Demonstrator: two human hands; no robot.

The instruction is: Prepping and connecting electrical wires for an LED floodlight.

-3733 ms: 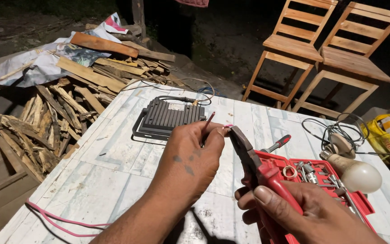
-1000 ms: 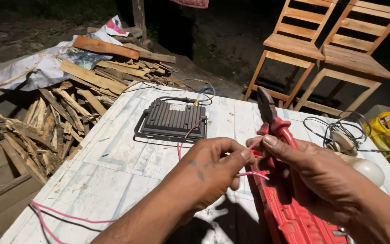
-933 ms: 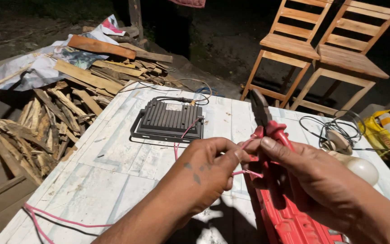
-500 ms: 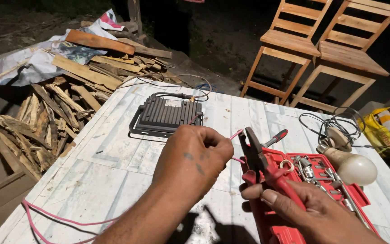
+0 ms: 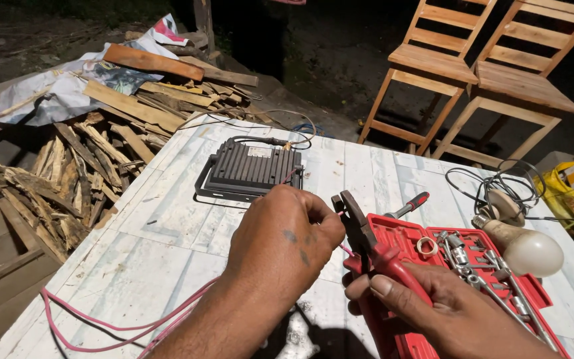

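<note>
Red-handled pliers point(image 5: 367, 242) in right hand's point(image 5: 446, 319) grip, thin pink wire point(image 5: 348, 250) (mostly hidden) pinched by left hand point(image 5: 287, 239).

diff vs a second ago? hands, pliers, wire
The right hand drew the red-handled pliers back down toward the body, off the pink wire; earlier both hands met at the wire's end. The left hand stays closed on the wire. Unchanged: black finned lamp housing, red tool case, bulb.

An outdoor yard workspace at night: a whitewashed plank counter point(image 5: 167, 219) on bare ground, a heap of split firewood and scrap boards point(image 5: 81, 153) far left, two slatted wooden chairs point(image 5: 486, 73) far right, dark all around.
</note>
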